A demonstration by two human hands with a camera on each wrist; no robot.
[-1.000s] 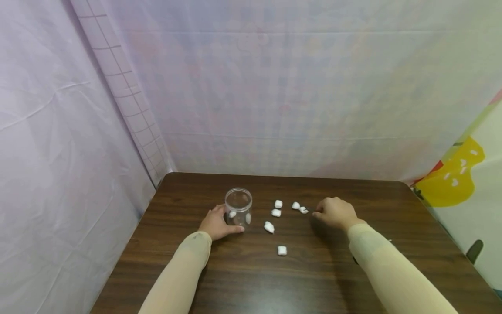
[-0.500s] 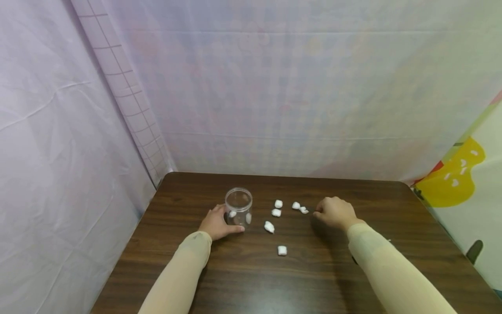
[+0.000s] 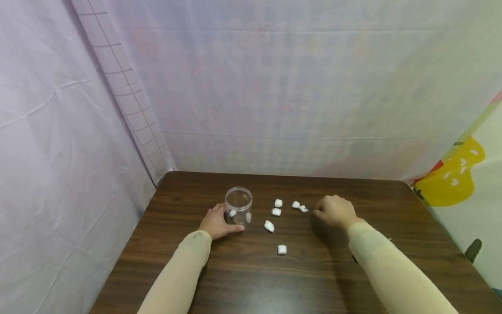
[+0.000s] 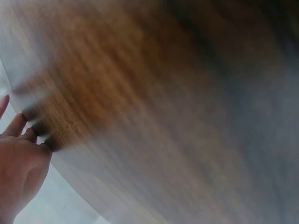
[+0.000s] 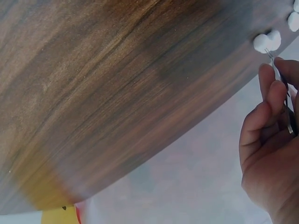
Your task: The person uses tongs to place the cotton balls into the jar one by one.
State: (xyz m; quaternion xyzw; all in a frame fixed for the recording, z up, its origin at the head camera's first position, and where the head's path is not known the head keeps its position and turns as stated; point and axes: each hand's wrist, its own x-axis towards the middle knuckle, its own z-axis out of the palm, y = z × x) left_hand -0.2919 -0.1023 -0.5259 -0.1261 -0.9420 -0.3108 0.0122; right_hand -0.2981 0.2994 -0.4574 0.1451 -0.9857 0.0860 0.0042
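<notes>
My left hand holds a clear, lidless jar upright on the table, thumb in front and fingers around the far side. Two white pieces show low in the jar. My right hand pinches metal tweezers, best seen in the right wrist view. Their tips meet a cotton ball, which lies against another cotton ball. Between the hands lie more: two close together, an upper cotton ball and a lower cotton ball, then a stretched cotton ball and a squarish cotton ball.
The dark wooden table reaches back to a pale hanging curtain. Another white curtain hangs along the left side. Part of a small dark thing shows at the edge of the right forearm, mostly hidden by the sleeve.
Both hands and the jar stay where they were. The cotton ball at the tweezer tips has shifted its shape slightly; the others lie as before.
</notes>
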